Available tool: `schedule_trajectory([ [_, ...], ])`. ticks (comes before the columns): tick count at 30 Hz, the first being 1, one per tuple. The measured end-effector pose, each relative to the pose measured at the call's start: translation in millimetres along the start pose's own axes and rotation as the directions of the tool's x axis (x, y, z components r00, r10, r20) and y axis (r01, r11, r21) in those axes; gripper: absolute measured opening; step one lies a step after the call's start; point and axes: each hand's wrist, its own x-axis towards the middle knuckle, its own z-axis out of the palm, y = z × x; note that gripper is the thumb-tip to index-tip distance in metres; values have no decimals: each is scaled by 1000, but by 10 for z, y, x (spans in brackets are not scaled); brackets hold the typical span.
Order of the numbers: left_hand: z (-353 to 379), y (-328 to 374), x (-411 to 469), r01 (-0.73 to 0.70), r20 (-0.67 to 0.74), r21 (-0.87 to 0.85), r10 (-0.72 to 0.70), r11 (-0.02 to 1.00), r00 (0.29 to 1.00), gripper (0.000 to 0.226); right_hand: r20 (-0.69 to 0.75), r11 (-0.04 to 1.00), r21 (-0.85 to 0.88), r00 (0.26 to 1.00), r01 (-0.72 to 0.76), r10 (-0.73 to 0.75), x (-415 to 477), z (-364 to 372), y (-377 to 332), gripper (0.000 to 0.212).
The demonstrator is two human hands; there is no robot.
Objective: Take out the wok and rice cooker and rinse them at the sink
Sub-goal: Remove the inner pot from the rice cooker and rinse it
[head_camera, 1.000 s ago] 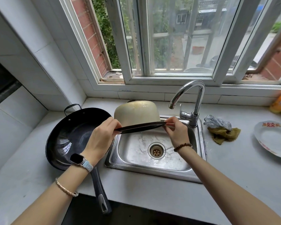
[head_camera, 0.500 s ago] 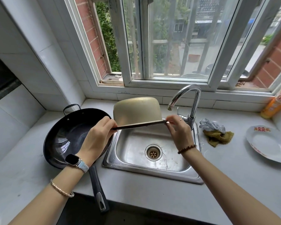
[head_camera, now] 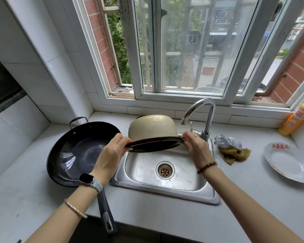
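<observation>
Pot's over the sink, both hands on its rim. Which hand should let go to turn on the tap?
Right. The right hand grips the pot rim just beside the tap base, while the left hand is on the far rim, next to the wok. So the right probably reaches it sooner.

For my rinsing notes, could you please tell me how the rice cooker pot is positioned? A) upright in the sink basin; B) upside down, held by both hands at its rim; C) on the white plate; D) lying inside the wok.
B: the rice cooker pot is base-up, with the left hand and right hand gripping its rim.
</observation>
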Motion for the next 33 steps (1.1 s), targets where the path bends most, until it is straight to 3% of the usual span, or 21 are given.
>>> schedule_trajectory([
  [4,-27,46,27,-26,-70,-40,23,999,997,11,-83,999,-27,995,44,-47,124,-135,-28,34],
  [8,-53,25,49,-19,-36,-79,16,997,999,21,-50,998,-27,998,48,-49,156,-173,-14,30],
  [14,-88,61,86,-56,-53,-61,53,997,997,12,-70,996,-58,995,70,-74,170,-224,-51,31],
  [22,-174,58,136,-120,-109,-11,118,993,987,19,-88,994,-33,991,102,-104,187,-304,-131,10],
  [29,-199,73,115,-142,-167,25,144,990,975,14,-120,989,-71,983,132,-140,150,-338,-204,7],
  [33,-163,79,71,-137,-132,42,141,990,981,14,-93,985,-127,988,114,-127,133,-336,-216,29],
])
